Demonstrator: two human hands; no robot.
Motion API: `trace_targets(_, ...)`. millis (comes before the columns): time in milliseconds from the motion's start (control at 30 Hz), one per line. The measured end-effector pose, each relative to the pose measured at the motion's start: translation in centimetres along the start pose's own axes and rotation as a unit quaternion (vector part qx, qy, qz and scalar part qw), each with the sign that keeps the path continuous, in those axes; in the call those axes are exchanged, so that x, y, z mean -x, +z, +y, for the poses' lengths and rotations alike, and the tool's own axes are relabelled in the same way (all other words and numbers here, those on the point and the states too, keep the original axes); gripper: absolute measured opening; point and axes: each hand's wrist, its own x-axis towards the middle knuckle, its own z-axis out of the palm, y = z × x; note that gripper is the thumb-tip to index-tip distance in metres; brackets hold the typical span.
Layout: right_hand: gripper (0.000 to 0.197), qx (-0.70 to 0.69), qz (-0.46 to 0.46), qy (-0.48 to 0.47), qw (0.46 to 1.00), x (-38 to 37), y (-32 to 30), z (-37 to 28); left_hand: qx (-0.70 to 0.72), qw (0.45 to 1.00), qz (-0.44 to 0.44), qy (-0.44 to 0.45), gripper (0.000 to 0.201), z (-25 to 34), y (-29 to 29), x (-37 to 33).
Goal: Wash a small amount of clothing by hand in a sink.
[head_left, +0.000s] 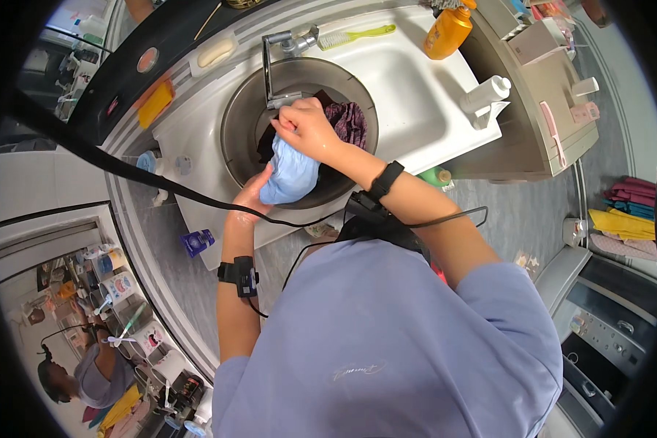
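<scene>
Over a round metal basin (242,117), I hold a bunched light blue cloth (294,174) in both hands. My right hand (310,130) is closed round the cloth's upper end, fingers curled, just below the tap's spout. My left hand (251,196) grips its lower left side at the basin's near rim, with the thumb along the cloth. Its other fingers are partly hidden behind it. Dark purple patterned fabric (349,124) lies in the basin beyond my right hand. The metal tap (269,69) reaches over the basin; whether water runs I cannot tell.
The basin sits in a white sink (409,95). A green brush (356,35), a soap dish (215,54), an orange bottle (447,34) and a white bottle (485,94) stand or lie around it. A black cable (153,179) crosses from the left to my waist.
</scene>
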Motion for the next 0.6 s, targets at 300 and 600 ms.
trace_targets(300, 0.031, 0.041, -0.015, 0.012, 0.999, 0.5, -2.1, -0.3, 0.078, 0.990, 0.038, 0.111, 0.040, -0.1, 0.9, -0.9)
trace_targets(600, 0.028, 0.026, -0.048, 0.081, 0.995, 1.8, -4.7, 0.7, -0.213, 0.910, 0.157, 0.320, 0.025, 3.0, 1.9, -0.6)
